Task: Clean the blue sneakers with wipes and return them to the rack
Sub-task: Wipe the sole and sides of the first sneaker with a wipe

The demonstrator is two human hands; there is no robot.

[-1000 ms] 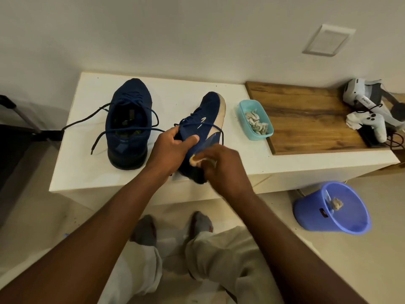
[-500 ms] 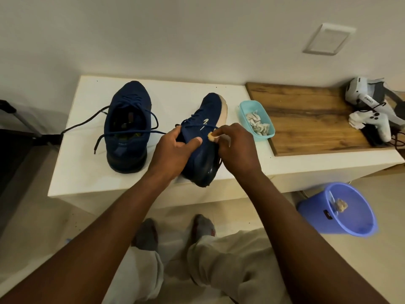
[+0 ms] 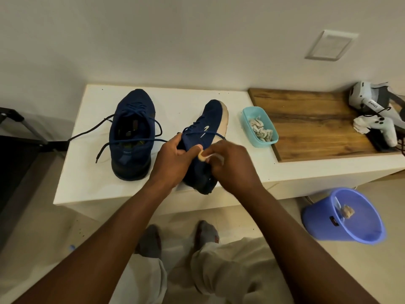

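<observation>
Left hand (image 3: 173, 159) grips the tilted sneaker (image 3: 208, 121) at its collar, fingers curled over the opening and thumb laid along the side panel. Our right hand (image 3: 232, 163) pinches a small yellowish wipe (image 3: 202, 153) against that panel, just beside the left thumb; most of the wipe is hidden under the fingers. The tilted sneaker lies on its side on the white counter (image 3: 92, 167), pale sole facing right, heel at the front edge. We see the second sneaker (image 3: 131, 137) upright to its left, laces trailing loose; what lies inside it is hard to make out. A teal tray (image 3: 247, 128) of folded wipes (image 3: 260, 130) sits near the toe, beside a wooden board (image 3: 317, 119). A headset (image 3: 372, 99) and controller (image 3: 385, 128) are cut off at the right edge. A blue bucket (image 3: 324, 224) stands on the floor.
</observation>
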